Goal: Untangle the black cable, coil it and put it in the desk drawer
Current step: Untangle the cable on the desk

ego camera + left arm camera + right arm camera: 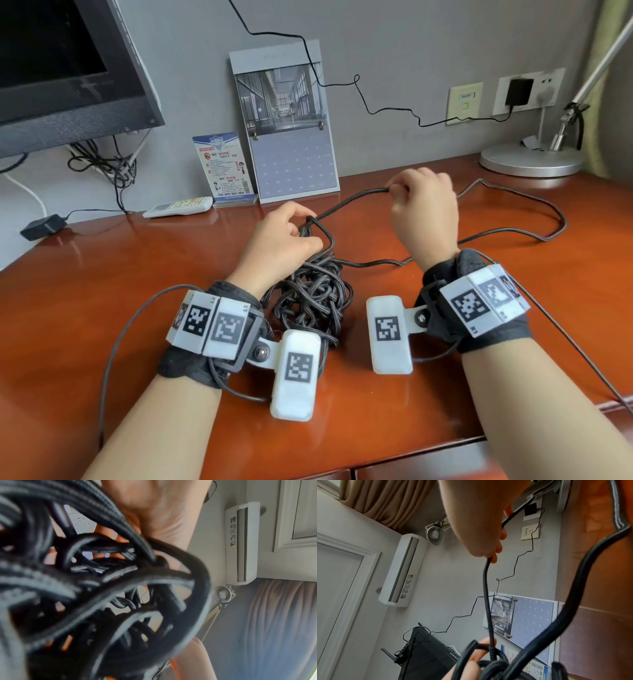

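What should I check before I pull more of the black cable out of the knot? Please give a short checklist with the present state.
1. Left hand holds the top of the tangle: ok.
2. Right hand pinches the freed strand: ok.
3. Black cable untangled: not ok, a dense knot remains on the desk.
4. Strand between the hands runs straight: ok.
5. Cable ends located: cannot tell.
6. Desk drawer open: cannot tell, only the desk's front edge shows.

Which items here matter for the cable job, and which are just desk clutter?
In play:
black cable, still knotted in a heap
left hand, gripping a loop at the heap's top
right hand, pinching a freed strand
desk

Lying about:
monitor
calendar
leaflet stand
remote
lamp base
wall charger
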`<move>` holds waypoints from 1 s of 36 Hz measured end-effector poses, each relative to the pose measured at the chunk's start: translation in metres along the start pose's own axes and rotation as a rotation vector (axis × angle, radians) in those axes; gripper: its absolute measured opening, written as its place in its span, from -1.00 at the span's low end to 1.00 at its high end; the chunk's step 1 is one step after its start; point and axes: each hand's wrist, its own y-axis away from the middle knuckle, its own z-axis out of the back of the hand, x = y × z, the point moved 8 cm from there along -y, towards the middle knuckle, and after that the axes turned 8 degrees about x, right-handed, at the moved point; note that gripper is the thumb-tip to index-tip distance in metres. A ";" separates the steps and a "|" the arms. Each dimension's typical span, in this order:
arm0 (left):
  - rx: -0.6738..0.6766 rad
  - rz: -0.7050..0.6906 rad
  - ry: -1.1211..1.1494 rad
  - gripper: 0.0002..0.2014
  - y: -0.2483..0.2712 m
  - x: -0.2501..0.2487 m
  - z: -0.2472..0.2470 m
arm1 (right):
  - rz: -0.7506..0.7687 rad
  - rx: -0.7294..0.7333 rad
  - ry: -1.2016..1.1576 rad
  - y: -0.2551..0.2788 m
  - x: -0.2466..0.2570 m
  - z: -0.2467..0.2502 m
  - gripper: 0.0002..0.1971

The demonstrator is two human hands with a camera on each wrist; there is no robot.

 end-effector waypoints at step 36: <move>0.145 0.064 0.173 -0.67 0.001 0.005 -0.008 | -0.446 0.020 -0.340 0.002 -0.066 -0.008 -0.78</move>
